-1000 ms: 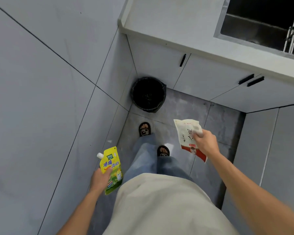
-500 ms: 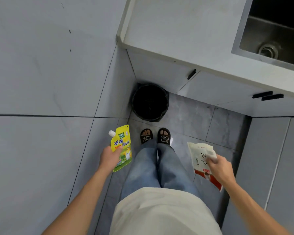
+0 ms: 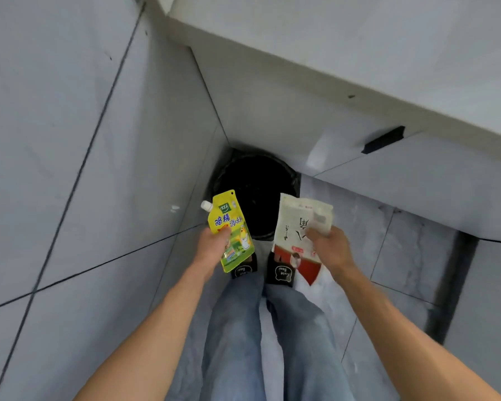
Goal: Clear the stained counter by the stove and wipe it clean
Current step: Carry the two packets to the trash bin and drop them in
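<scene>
Both packets are best released only once they hang squarely over the mouth of the black bin [image 3: 255,195] — let go from low down, so neither glances off the rim onto the floor. The yellow spouted pouch [image 3: 231,230] is pinched by the left hand [image 3: 213,250], held near upright at the bin's near edge. The white-and-red paper bag [image 3: 297,235] is gripped at its side by the right hand [image 3: 331,250]. Both forearms are stretched forward and down, converging above the sandalled feet [image 3: 281,273] — the tabletop [image 3: 359,39] lies above, to the right.

Trash bin [image 3: 255,180] near rim behind 2 pouches, counter [image 3: 359,39] cut off, blurred, slippers partly covered.
</scene>
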`<move>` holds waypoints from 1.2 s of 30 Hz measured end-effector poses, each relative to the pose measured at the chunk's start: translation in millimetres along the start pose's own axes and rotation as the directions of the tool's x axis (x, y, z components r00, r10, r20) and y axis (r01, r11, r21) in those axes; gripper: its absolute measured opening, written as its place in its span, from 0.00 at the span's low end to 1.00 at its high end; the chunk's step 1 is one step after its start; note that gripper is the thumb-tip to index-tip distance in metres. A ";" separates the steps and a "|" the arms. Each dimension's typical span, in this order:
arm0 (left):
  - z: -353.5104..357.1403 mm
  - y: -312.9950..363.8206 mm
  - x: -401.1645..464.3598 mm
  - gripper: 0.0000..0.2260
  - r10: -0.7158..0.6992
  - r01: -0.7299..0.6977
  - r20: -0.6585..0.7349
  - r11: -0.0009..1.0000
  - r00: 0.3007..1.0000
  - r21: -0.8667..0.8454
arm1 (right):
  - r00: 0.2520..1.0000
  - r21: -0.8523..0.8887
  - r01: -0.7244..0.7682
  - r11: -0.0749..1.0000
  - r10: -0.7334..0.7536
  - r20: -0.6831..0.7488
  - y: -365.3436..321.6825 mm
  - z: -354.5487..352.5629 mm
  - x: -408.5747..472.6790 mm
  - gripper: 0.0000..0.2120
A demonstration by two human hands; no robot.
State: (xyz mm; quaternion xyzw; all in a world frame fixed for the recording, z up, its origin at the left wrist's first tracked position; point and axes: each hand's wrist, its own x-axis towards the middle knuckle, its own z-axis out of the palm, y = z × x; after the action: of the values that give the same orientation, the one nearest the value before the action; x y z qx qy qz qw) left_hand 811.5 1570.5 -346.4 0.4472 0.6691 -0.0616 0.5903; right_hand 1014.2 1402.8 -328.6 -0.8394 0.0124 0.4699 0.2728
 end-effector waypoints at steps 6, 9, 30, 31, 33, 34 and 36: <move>42.6 -17.8 114.0 0.08 -0.011 0.012 0.014 0.998 1.000 -0.066 | 0.999 0.068 0.002 0.998 -0.004 0.043 -5.5 75.6 107.0 0.11; 57.9 -25.3 156.7 0.07 -0.003 0.003 0.005 0.999 1.000 -0.048 | 0.999 -0.010 0.027 1.000 -0.027 0.044 -4.3 99.6 146.1 0.10; -1.4 -28.2 -17.2 0.08 -0.127 0.129 0.107 0.991 0.986 -0.018 | 0.983 -0.033 0.013 0.999 -0.007 0.184 22.0 15.2 20.6 0.14; -11.6 -27.2 -39.5 0.08 -0.123 0.125 0.102 0.992 0.987 -0.010 | 0.982 -0.025 0.003 1.000 0.001 0.188 20.1 2.2 -3.5 0.12; -32.6 -23.7 -84.7 0.09 -0.126 0.124 0.092 0.992 0.988 0.024 | 0.982 -0.058 0.002 0.998 0.009 0.189 17.7 -25.6 -51.0 0.10; -43.3 -21.9 -107.1 0.09 -0.135 0.131 0.090 0.990 0.987 0.047 | 0.982 -0.090 -0.002 0.996 0.019 0.186 17.8 -39.6 -74.0 0.10; -62.3 -17.9 -149.9 0.08 -0.150 0.142 0.082 0.985 0.985 0.097 | 0.981 -0.147 -0.022 0.989 0.050 0.187 20.1 -68.4 -117.6 0.09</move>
State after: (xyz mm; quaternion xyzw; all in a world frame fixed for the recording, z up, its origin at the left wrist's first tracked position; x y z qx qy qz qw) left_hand 739.2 1519.1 -209.2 0.4200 0.6697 -0.1552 0.5924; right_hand 996.5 1325.9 -216.0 -0.8079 -0.0327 0.5525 0.2026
